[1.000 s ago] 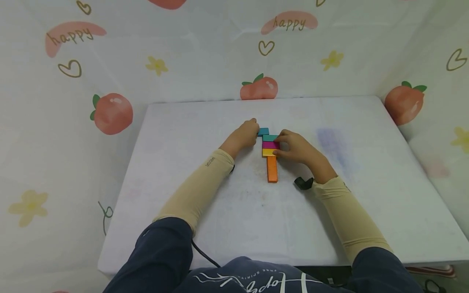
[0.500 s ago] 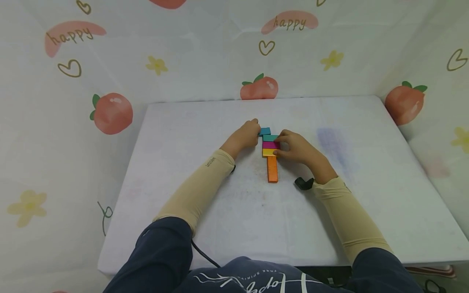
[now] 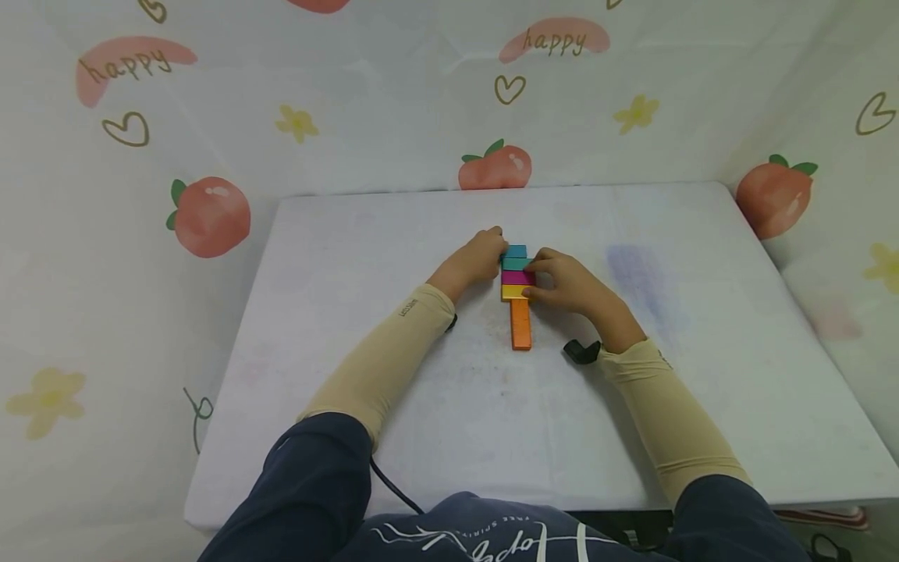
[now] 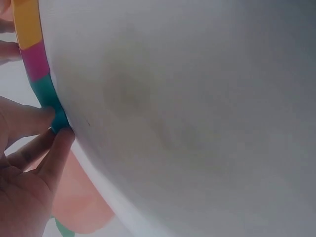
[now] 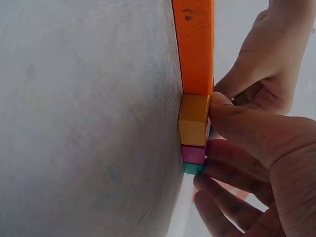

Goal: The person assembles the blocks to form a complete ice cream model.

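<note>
Flat coloured blocks lie joined in a column on the white table. At the far end is a blue block (image 3: pixel 516 251), then a teal block (image 3: pixel 516 264), a magenta block (image 3: pixel 515 277) and a yellow block (image 3: pixel 513 292). An orange block (image 3: pixel 521 324) runs lengthwise toward the person. My left hand (image 3: pixel 479 257) pinches the blue block's left end; in the left wrist view its thumb and fingers sit around the blue block (image 4: pixel 59 121). My right hand (image 3: pixel 572 282) holds the row from the right, thumb at the yellow block (image 5: pixel 193 121), fingers near the teal block (image 5: pixel 193 168).
The white table (image 3: pixel 421 437) extends on all sides of the blocks. A black wrist-camera piece (image 3: pixel 581 352) hangs below the right wrist. A black cable (image 3: pixel 395 485) runs near the front edge. Patterned cloth (image 3: pixel 393 94) stands behind the table.
The left hand has slid the blue block to the right, so it now lies against the teal block, more nearly in line with the row. The right hand stays put.
</note>
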